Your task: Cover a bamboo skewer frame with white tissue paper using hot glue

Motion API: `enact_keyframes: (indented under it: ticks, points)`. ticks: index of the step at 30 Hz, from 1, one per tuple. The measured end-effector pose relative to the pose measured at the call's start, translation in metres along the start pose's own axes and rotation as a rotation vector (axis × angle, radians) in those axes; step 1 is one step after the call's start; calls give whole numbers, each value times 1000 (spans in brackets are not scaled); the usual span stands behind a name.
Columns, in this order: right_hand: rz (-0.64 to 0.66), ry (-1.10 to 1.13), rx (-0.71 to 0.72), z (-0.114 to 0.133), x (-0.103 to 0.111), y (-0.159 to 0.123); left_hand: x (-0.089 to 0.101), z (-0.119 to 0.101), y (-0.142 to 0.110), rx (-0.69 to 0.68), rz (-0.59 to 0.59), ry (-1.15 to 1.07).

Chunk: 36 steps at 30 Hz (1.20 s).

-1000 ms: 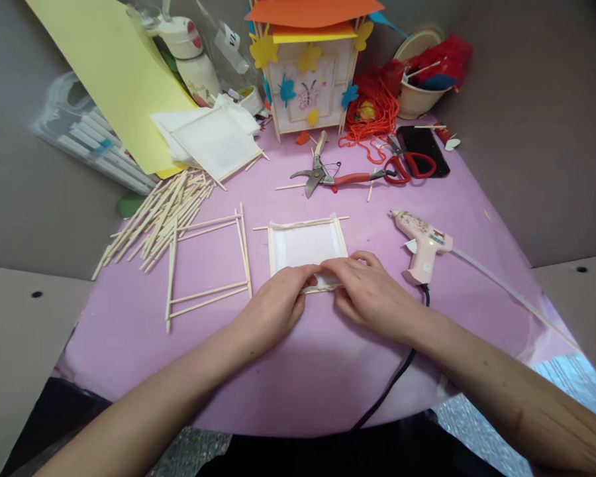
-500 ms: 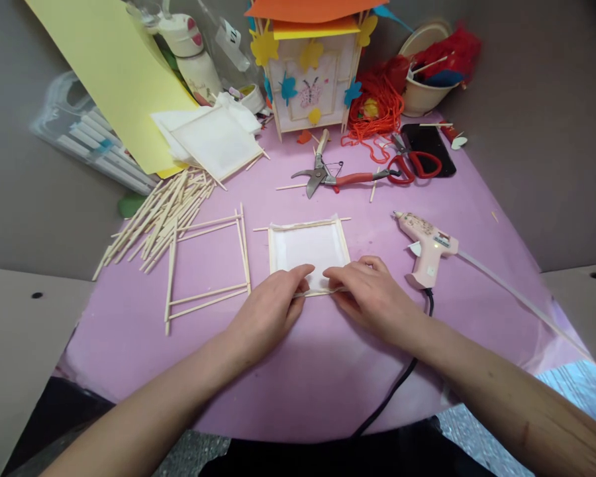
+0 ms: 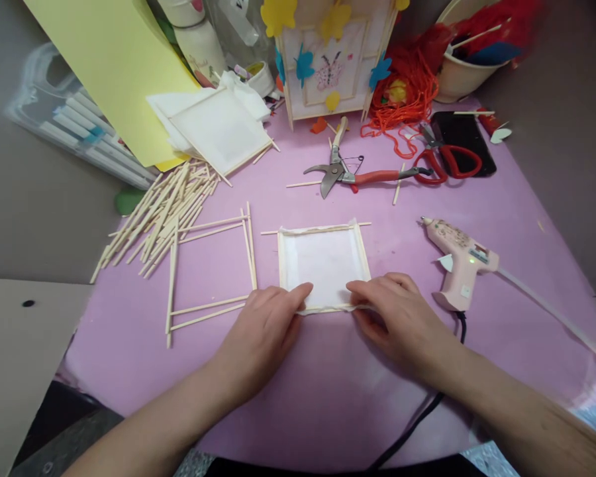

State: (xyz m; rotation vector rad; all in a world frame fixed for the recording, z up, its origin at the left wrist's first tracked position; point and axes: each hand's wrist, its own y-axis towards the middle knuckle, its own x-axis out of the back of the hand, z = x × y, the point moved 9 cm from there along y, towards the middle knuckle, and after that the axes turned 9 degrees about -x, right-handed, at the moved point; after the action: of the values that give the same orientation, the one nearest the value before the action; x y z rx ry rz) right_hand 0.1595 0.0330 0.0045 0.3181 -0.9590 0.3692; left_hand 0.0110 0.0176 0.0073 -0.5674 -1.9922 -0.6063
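Observation:
A small square frame of wooden sticks covered with white paper (image 3: 322, 262) lies flat on the purple mat (image 3: 328, 397). My left hand (image 3: 263, 331) rests at its near left corner, thumb and fingers closed on the near edge. At the near right corner, my right hand (image 3: 402, 318) pinches the same edge, fingertips pressing the paper against the stick. Both hands touch the frame and are a little apart from each other.
A bare stick frame (image 3: 208, 265) and a pile of sticks (image 3: 163, 205) lie to the left. On the right sits a pink glue gun (image 3: 459, 262) with its cord. Behind are pruning shears (image 3: 362, 175), red scissors (image 3: 447, 162), a phone (image 3: 464, 129), a decorated paper house (image 3: 332, 66), another papered frame (image 3: 221, 129) and a yellow sheet (image 3: 114, 73).
My two hands have slid apart along the frame's near edge, from its middle toward the two corners. The view has tipped down and closer.

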Motion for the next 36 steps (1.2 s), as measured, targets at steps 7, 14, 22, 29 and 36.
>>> enact_keyframes:
  ticks: [7,14,22,29,36]
  points:
    - [44,-43,-21,-7,-3,-6,8,-12,-5,-166,-92,96]
    - [57,-44,-60,-10,-1,-2,13,-13,-2,-166,-91,61]
    - [24,23,-127,-12,1,5,8,3,1,-11,-48,2]
    - [-31,48,-108,-12,0,5,6,4,4,15,-26,12]
    - [-53,110,-9,-6,9,-2,0,7,2,24,-36,-25]
